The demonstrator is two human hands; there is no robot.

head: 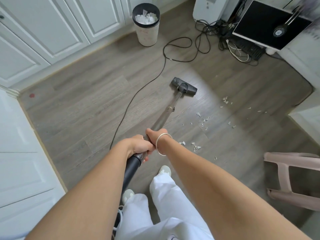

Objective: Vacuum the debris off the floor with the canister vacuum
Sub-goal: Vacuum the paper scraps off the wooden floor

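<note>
Both hands grip the vacuum wand (167, 111), a metal tube that slants away from me over the grey wood floor. My left hand (139, 147) holds it where the black hose handle (132, 167) joins; my right hand (156, 135), with a silver bangle on the wrist, holds it just ahead. The dark floor head (184, 86) lies flat on the floor in mid-room. Small white scraps of debris (204, 121) are scattered to the right of the wand, apart from the head. The canister itself is out of view.
A black power cord (138, 96) runs along the floor left of the wand toward a tangle of cables (225, 37). A bin (146, 23) of white scraps stands by the white cabinets (52, 32). A pink plastic stool (292, 177) is at right.
</note>
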